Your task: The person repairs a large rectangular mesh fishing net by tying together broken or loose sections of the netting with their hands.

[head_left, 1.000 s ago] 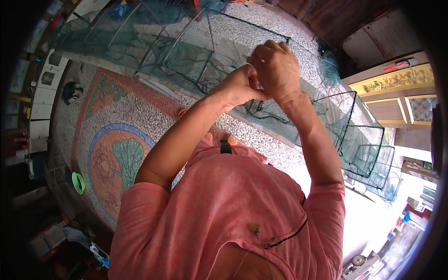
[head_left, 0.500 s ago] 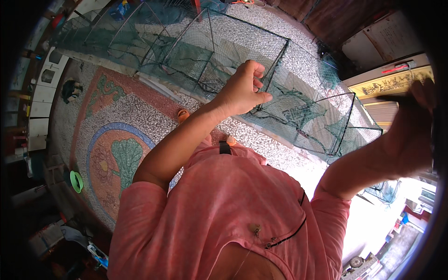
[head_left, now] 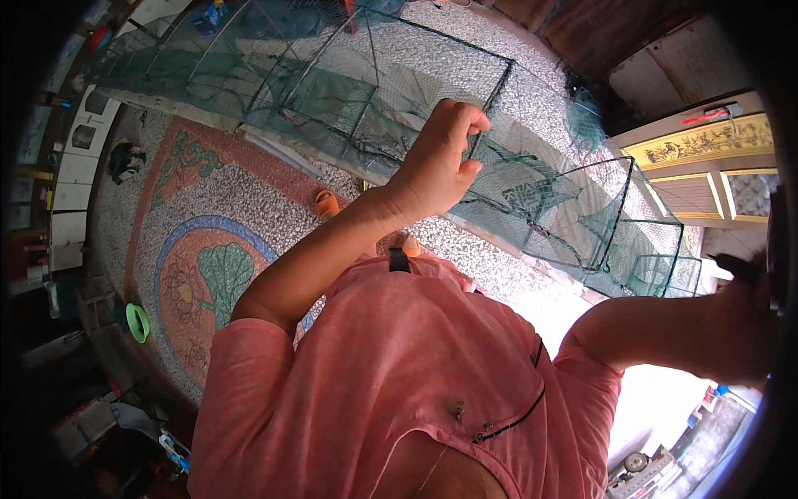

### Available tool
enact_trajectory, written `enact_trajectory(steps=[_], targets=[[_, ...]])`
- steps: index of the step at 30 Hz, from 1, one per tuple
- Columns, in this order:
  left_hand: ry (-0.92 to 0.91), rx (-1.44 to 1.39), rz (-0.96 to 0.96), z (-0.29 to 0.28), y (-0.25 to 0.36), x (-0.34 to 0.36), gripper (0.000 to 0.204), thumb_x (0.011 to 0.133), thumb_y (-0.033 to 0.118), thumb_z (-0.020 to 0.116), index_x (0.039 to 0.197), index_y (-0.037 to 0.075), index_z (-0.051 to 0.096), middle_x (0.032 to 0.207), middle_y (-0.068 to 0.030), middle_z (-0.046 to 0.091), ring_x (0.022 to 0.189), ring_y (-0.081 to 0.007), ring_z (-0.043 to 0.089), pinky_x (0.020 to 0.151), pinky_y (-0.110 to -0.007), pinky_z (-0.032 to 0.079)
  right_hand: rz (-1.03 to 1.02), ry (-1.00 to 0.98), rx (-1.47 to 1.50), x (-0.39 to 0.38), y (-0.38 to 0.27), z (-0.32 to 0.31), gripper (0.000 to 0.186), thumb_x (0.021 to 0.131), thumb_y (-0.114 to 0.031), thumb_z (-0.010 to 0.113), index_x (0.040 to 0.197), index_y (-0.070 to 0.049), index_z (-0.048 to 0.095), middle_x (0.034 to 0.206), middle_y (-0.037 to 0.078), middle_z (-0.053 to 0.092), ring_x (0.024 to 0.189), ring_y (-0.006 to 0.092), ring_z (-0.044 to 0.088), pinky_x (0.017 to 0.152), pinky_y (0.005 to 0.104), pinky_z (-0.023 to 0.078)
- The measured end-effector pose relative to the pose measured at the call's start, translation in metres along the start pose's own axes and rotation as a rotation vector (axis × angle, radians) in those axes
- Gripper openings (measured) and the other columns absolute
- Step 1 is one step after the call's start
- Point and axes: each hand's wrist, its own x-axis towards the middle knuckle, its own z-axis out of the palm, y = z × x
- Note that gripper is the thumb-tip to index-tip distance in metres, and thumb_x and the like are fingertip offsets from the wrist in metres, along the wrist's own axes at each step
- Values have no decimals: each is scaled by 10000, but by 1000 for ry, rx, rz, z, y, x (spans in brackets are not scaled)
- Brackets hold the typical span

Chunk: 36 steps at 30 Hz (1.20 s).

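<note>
A long trap of green netting on dark square frames (head_left: 332,104) stretches across in front of me, sloping down from the far left to the right. My left hand (head_left: 436,162) is at its near side, beside one frame bar (head_left: 499,91). Its fingers curl inward and the thumb sticks out apart from them; what they hold, if anything, I cannot make out. Far out at the right rim, my right hand (head_left: 744,320) is dark and partly cut off. A small dark thing (head_left: 733,266) juts from it, too shadowed to name.
Speckled stone floor (head_left: 332,179) with an inlaid leaf pattern (head_left: 226,287) lies to the left. A green basin (head_left: 137,323) stands at the left, white cupboards (head_left: 71,195) beyond it. Yellow carved panels (head_left: 698,137) rise at the right. Orange sandals (head_left: 326,205) are on my feet.
My right hand has dropped lower at the right rim, uncovering more of the yellow panels and the trap's right end. My left hand has shifted slightly right, still curled.
</note>
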Motion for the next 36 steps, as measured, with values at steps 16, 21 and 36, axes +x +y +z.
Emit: enact_trajectory(steps=[16,21,36], targets=[[12,110,-241,-5,-3,-2,376,670,56,782,989,44,585,942,-43,525,750,-144,547,683,-276,474,322,-780,-188,-102,31,153,41,792,-144,639,794,-128,677,817,29,595,847,250,574,711,351,488],[-47,52,-301,-7,-16,1,483,657,117,812,1080,27,597,910,-46,538,746,-131,542,688,-270,478,482,-718,-4,-113,34,165,64,769,-86,654,831,-82,635,812,57,599,776,247,578,702,353,485],[-86,-221,-488,-8,-27,3,559,630,178,844,1062,-53,575,786,-25,523,703,-107,503,630,-250,464,491,-540,228,-91,-3,169,116,832,-21,601,941,-10,563,843,112,622,745,215,642,643,289,508]])
